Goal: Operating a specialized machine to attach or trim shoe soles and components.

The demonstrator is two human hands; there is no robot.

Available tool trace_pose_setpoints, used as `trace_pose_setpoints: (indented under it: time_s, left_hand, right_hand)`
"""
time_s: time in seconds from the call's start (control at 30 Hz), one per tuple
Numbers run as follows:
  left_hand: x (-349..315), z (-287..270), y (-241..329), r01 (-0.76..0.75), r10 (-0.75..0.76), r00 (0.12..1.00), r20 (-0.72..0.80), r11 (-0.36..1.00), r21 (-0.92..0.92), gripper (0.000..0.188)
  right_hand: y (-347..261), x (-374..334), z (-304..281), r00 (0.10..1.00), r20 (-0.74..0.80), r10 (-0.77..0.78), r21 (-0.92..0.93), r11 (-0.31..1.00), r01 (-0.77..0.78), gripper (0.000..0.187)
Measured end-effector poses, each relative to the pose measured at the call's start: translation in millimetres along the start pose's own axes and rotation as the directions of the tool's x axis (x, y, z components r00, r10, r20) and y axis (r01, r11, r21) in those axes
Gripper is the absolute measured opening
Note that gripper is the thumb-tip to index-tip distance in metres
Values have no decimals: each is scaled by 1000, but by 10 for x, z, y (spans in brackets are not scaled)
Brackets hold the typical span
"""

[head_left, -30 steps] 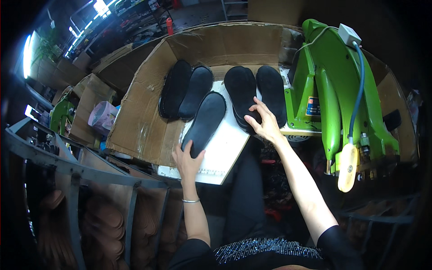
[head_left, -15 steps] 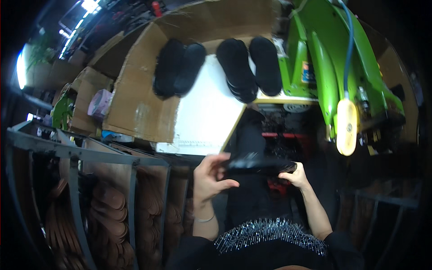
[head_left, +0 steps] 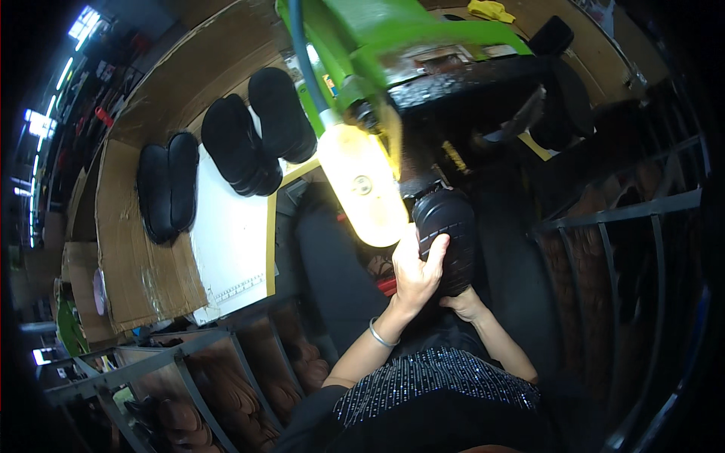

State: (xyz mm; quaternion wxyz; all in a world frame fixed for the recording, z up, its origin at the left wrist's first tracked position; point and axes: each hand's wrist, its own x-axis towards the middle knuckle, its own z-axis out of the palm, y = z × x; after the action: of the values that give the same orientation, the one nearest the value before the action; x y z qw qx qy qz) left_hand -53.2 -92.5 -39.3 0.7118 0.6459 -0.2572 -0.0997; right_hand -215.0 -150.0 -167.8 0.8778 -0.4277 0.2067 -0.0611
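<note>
A black shoe sole (head_left: 453,245) with a ridged underside points away from me, its far end close to the head of a green machine (head_left: 445,41). Along its left edge lies my left hand (head_left: 418,273), closed on it with the thumb over the ridges. At the near end my right hand (head_left: 465,303) grips the same sole, its fingers partly hidden beneath. Just left of the sole's far end hangs a lit, pale yellow lamp (head_left: 361,185) on a blue cable. Whether the sole touches the machine, I cannot tell.
Black soles (head_left: 236,143) lie in pairs and stacks on a white board (head_left: 240,264) to the left, with cardboard walls (head_left: 124,226) around it. Metal-framed racks of brown sole-shaped pieces (head_left: 219,377) stand low at the left. Another rack (head_left: 627,215) is at the right.
My view has swung right toward the machine. The sole, earlier blurred and held crosswise between both hands, now points away from me, close to the machine head and lamp.
</note>
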Motion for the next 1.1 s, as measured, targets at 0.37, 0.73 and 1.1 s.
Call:
trace_pose_setpoints:
  time_s: [0.37, 0.73, 1.1]
  left_hand:
    - [303, -169, -128, -73, 64, 997, 43, 960, 271, 19]
    - [-65, -176, -443, -42, 86, 973, -214, 978, 203, 25]
    - [518, -219, 48, -246, 222, 969, 107, 842, 480, 26]
  right_hand:
    - [-249, 22, 268, 999, 18, 41, -77, 996, -39, 69]
    - [-515, -323, 80, 950, -299, -92, 120, 984, 133, 40]
    - [-259, 302, 539, 990, 38, 138, -122, 984, -133, 60]
